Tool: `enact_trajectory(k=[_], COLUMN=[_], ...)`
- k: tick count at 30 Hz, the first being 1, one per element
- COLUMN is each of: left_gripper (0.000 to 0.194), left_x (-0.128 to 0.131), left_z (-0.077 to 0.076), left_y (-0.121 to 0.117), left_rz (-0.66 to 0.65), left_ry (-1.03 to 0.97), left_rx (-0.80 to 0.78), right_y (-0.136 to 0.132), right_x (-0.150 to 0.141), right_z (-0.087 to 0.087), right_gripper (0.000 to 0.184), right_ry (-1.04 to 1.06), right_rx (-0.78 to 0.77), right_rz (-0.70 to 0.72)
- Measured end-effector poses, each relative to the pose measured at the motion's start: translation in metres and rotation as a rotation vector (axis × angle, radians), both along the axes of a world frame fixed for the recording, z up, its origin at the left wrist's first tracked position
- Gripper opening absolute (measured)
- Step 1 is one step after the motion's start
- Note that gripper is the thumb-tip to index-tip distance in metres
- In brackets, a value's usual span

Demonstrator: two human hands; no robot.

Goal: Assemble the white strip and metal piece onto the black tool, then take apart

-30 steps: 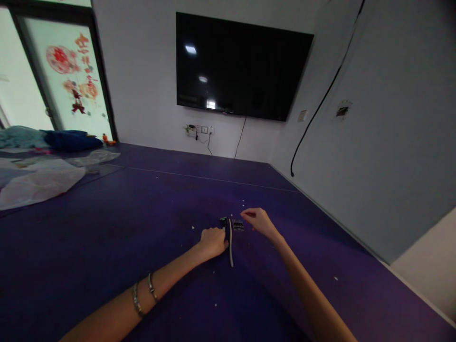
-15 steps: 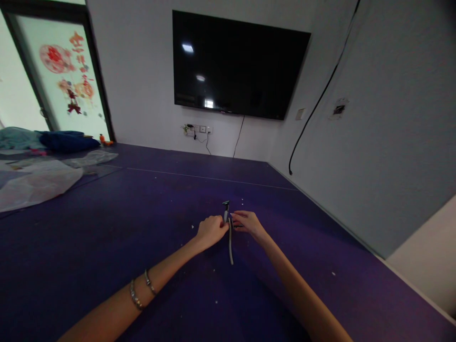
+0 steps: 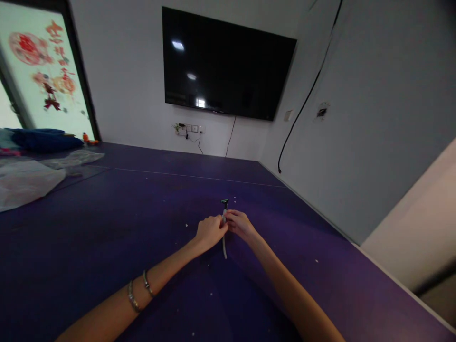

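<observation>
My left hand [image 3: 211, 232] is closed around the handle of what looks like a razor [image 3: 224, 204], its dark T-shaped head pointing away from me. Below my fingers a thin pale grey strip [image 3: 224, 249] hangs or lies toward me; whether it is joined to the razor I cannot tell. My right hand [image 3: 241, 224] meets the razor from the right, fingertips pressed together against the handle and the top of the strip. Those fingers hide what lies between them.
Under the hands spreads a dark purple surface [image 3: 149, 213] dotted with small white scraps. Clear plastic sheeting [image 3: 32, 183] and blue cloth [image 3: 46, 139] lie at the left. A black cable [image 3: 302, 104] hangs by the right wall; a television [image 3: 228, 66] is mounted ahead.
My right hand has closed in on the razor, its fingers going from slightly apart to pressed together at the handle. The view has turned a little to the right.
</observation>
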State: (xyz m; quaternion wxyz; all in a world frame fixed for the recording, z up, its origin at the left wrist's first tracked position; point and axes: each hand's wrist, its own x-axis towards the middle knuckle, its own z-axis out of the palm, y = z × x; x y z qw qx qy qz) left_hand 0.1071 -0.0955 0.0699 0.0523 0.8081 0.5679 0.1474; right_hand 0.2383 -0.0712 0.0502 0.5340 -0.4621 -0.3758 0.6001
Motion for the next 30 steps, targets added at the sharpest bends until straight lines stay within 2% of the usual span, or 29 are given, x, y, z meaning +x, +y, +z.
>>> enact_trajectory(k=[5, 8, 11, 14, 18, 24, 30], left_gripper=[0.049, 0.043, 0.033, 0.034, 0.036, 0.036, 0.034], left_x=[0.005, 0.004, 0.001, -0.002, -0.001, 0.008, 0.011], left_z=[0.009, 0.01, 0.002, -0.01, -0.019, -0.019, -0.023], left_y=[-0.017, -0.025, -0.024, -0.018, -0.011, -0.012, -0.012], left_rz=[-0.109, -0.166, -0.174, -0.155, -0.103, -0.078, -0.082], left_ry=[0.055, 0.114, 0.187, 0.188, 0.173, 0.209, 0.206], left_rx=[0.076, 0.07, 0.013, -0.065, -0.087, -0.076, -0.089], right_y=[-0.006, -0.008, -0.012, -0.019, -0.029, -0.031, -0.028], right_x=[0.019, 0.05, 0.094, 0.138, 0.175, 0.185, 0.183], right_z=[0.006, 0.011, 0.014, 0.014, 0.007, -0.008, -0.014], right_gripper=[0.02, 0.018, 0.018, 0.014, 0.008, 0.012, 0.018], right_ry=[-0.125, -0.348, -0.482, -0.631, -0.846, -1.114, -1.302], right_rx=[0.062, 0.054, 0.017, -0.026, -0.058, -0.065, -0.033], right_rz=[-0.003, -0.092, -0.162, -0.22, -0.226, -0.165, -0.14])
